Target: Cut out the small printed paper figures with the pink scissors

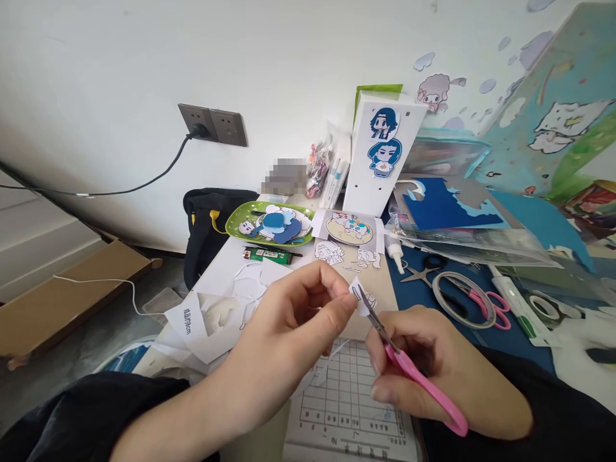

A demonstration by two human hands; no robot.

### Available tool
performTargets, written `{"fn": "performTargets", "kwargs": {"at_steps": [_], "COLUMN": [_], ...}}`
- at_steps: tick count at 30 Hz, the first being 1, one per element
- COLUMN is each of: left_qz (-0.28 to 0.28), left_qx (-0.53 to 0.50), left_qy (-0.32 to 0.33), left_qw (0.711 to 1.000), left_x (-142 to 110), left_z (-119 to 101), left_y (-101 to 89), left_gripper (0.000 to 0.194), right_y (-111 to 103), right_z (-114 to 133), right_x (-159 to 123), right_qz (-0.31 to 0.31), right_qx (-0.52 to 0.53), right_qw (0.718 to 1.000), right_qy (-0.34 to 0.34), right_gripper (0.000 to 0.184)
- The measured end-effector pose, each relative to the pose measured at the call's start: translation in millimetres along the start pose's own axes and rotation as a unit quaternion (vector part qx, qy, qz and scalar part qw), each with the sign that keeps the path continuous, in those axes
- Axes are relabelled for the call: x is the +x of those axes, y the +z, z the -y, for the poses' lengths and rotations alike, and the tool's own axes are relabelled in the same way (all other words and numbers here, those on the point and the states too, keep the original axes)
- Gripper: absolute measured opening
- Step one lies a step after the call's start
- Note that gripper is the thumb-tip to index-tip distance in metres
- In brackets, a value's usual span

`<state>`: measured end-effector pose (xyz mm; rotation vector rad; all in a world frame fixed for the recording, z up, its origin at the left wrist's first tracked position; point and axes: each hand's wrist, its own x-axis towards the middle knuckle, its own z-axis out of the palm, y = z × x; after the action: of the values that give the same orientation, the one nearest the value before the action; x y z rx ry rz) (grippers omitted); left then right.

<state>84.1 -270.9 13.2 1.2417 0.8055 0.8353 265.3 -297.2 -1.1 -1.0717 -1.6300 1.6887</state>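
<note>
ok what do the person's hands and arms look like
The left hand and right hand are bare, with no gloves or rings visible. The left sleeve and right sleeve are black and loose; the left bunches in folds, leaving much of the forearm uncovered.

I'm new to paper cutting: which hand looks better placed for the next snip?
Probably the right hand: it holds the pink scissors at the small paper piece. The left hand pinches that paper, seemingly better placed for steadying.

Mostly dull surfaces, some shine
From here the tray (233, 221) looks glossy plastic; left of it, a matt cloth bag (205, 240); to its right in front, scissors (403, 364) with metal blades, smooth plastic handles, and matt paper (362, 307).
</note>
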Motion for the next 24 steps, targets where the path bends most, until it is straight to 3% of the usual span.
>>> {"fn": "performTargets", "kwargs": {"at_steps": [7,15,24], "left_qz": [0.001,0.009,0.02], "left_qx": [-0.009,-0.007,0.002], "left_qy": [-0.008,-0.017,-0.026], "left_qw": [1.0,1.0,0.999], "left_x": [0.5,-0.4,0.3], "left_z": [-0.9,-0.5,-0.5], "left_y": [0.5,-2.1,-4.3], "left_gripper": [0.016,0.016,0.018], "right_y": [1.3,-0.7,-0.5], "right_z": [0.9,-0.6,0.6], "right_x": [0.5,-1.4,-2.0], "right_qz": [-0.03,-0.045,-0.048], "right_qx": [-0.106,-0.177,-0.189], "right_qw": [0.994,0.983,0.98], "right_qy": [-0.028,-0.021,-0.03], "right_gripper": [0.003,0.012,0.016]}}
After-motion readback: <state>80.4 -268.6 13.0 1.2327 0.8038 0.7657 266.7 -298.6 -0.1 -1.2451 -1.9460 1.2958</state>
